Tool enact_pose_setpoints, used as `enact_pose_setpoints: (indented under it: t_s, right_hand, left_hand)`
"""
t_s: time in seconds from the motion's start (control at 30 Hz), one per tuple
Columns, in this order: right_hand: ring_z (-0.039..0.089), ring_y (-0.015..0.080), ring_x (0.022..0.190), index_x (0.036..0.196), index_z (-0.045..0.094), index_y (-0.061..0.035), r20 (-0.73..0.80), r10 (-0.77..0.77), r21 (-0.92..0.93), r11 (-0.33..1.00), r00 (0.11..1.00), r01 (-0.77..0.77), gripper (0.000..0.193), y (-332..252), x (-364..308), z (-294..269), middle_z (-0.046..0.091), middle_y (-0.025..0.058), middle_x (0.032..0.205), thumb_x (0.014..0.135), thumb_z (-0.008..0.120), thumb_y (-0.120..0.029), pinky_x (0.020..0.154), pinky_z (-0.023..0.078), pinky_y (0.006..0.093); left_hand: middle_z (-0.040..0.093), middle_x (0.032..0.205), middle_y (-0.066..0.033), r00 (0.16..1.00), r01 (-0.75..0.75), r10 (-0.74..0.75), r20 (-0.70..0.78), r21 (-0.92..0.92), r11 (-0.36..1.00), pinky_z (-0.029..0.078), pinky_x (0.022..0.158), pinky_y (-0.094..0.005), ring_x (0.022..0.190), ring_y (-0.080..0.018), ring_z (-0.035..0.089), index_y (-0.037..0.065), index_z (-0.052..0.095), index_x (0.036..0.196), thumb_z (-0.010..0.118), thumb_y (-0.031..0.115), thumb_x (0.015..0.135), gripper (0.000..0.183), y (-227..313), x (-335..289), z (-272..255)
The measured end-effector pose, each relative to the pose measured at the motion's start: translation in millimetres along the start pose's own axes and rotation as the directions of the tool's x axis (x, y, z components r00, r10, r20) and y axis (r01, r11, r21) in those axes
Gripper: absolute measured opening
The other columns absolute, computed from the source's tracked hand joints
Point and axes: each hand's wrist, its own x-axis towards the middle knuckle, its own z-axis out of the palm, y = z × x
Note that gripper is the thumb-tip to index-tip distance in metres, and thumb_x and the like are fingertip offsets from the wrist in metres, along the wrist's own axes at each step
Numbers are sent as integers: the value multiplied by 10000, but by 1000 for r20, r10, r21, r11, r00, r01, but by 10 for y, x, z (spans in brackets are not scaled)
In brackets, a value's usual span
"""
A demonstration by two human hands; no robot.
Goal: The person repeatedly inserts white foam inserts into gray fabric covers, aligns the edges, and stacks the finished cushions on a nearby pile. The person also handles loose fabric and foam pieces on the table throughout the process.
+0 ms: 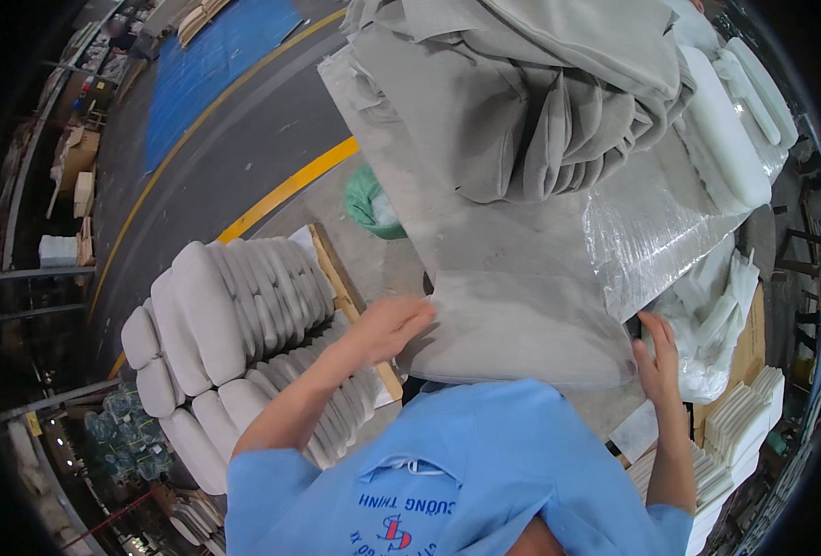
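Observation:
A light grey fabric cover point(522, 338), rounded along its near edge, lies flat at the table's near end, close against my body. My left hand point(394, 326) is at the cover's left edge, smeared by motion, so its fingers are hard to read. Beside the cover's right edge is my right hand point(657, 360), its thumb and fingers apart and nothing seen between them. Further up the table point(559, 239) rises a big heap of grey fabric covers point(485, 111), folded and layered.
Padded grey cushions point(208, 320) stand in rows at the left by a wooden edge point(336, 278). A green sack point(366, 202) sits beyond them. White foam pads point(721, 130) lie at the far right, above clear plastic wrapping point(707, 315) and stacked white panels point(739, 435).

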Motion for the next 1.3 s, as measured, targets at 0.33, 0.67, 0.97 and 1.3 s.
enact_pose_setpoints:
  t_s: [0.33, 0.67, 0.97, 1.3]
  right_hand:
    - [510, 352, 1400, 1503, 531, 7, -236, 554, 382, 808, 798, -448, 547, 463, -1984, -311, 522, 227, 1524, 1086, 547, -347, 1186, 363, 456]
    - [537, 425, 1304, 1383, 613, -35, -90, -207, -246, 952, 974, 180, 744, -310, -744, -89, 579, 209, 1378, 846, 782, -522, 1088, 430, 507]
    - [675, 383, 976, 1081, 696, 26, -318, -239, 228, 920, 917, 319, 643, -103, -54, 491, 704, 180, 1047, 981, 599, -602, 886, 524, 429]
    - [675, 258, 987, 1071, 705, 46, -394, -76, 455, 850, 916, 266, 671, 243, 74, 735, 726, 153, 1044, 1051, 472, -583, 906, 503, 358]
  left_hand:
    - [723, 1324, -122, 767, 424, -537, -351, -351, 835, 451, 1089, -327, 1243, -203, 641, 21, 690, 1349, 504, 288, 1120, 397, -111, -1774, 228]
    - [631, 1453, -156, 896, -68, -24, -443, -192, 979, 354, 1212, -411, 1389, -316, 550, 11, 709, 1302, 470, 185, 1098, 359, -49, -761, 452]
    - [775, 1097, -181, 778, -330, -53, -626, -479, 813, 436, 1135, -441, 1197, -320, 657, -47, 771, 1029, 396, 262, 1113, 493, -183, -67, 895]
    - [773, 1012, -192, 783, -439, -316, -536, -836, 329, 476, 1070, -442, 1059, -316, 701, -37, 769, 944, 246, 550, 1121, 806, -591, 216, 1054]
